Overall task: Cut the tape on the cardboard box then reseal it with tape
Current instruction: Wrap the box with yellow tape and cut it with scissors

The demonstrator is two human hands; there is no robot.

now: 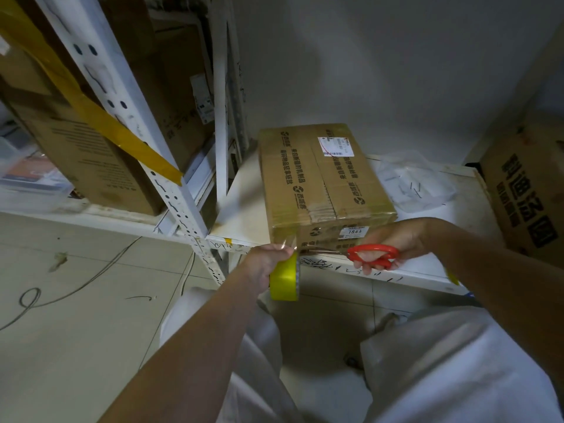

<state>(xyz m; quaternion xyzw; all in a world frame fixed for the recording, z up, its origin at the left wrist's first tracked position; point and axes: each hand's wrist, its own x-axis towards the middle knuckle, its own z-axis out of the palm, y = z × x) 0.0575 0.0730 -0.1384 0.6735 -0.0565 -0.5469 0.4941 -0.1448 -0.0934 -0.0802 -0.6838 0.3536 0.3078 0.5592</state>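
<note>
A taped brown cardboard box [323,181] with printed text lies on a low white shelf board [241,206]. My left hand [267,259] grips a yellow-green roll of clear tape [285,280] just below the box's near left corner, and a strip of tape runs from the roll up onto the box's front face. My right hand [393,242] holds red-handled scissors [374,254], fingers through the loops. The blades point left toward the stretched tape at the box's lower front edge and are hard to make out.
A white metal rack [171,190] with large cardboard boxes stands to the left. A clear plastic bag [412,178] lies behind the box. Another printed box [528,196] stands at the right. Cables [61,297] lie on the tiled floor.
</note>
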